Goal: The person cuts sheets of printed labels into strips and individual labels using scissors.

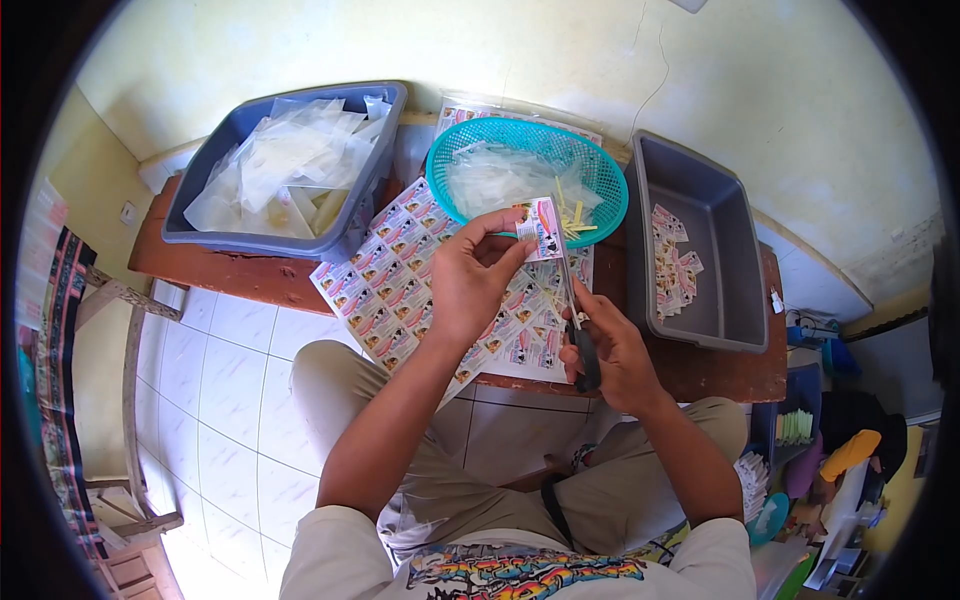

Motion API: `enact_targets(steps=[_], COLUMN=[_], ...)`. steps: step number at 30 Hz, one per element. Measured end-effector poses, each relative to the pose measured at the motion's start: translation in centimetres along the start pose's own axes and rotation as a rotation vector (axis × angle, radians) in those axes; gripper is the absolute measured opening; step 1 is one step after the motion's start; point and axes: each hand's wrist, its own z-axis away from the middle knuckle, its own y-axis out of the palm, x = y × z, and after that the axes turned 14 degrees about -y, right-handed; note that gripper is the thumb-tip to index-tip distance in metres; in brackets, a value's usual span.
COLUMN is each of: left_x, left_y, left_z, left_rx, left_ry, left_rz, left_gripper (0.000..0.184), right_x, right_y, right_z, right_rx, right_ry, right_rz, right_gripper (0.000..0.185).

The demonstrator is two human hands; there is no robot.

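Between the thumb and fingers of my left hand (472,275) is a small printed label (541,228), held up in front of the teal basket. My right hand (612,345) grips a pair of scissors (585,358) by its black handles. The blades point up along the label's right edge; whether they are parted is hard to see. Below both hands, printed label sheets (385,275) lie spread over the bench. Cut labels (676,262) lie in the grey tub (735,300) to the right.
A teal basket (440,185) holds clear plastic pieces and yellowish strips (574,215). At the left, a blue-grey tub (240,238) is heaped with plastic bags (290,150). All stand on a reddish wooden bench (235,268) against the wall. Various items crowd the floor at right.
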Motion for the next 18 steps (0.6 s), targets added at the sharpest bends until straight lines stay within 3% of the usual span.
enact_targets(steps=[18], left_x=[0.17], left_y=[-0.07], left_z=[-0.02], left_rx=[0.001], left_ry=[0.007], left_rz=[0.001], left_gripper=[0.041], right_x=[0.04], right_y=[0.10], right_z=[0.16], right_rx=[-0.024], right_ry=[0.026], right_rz=[-0.059], right_gripper=[0.089])
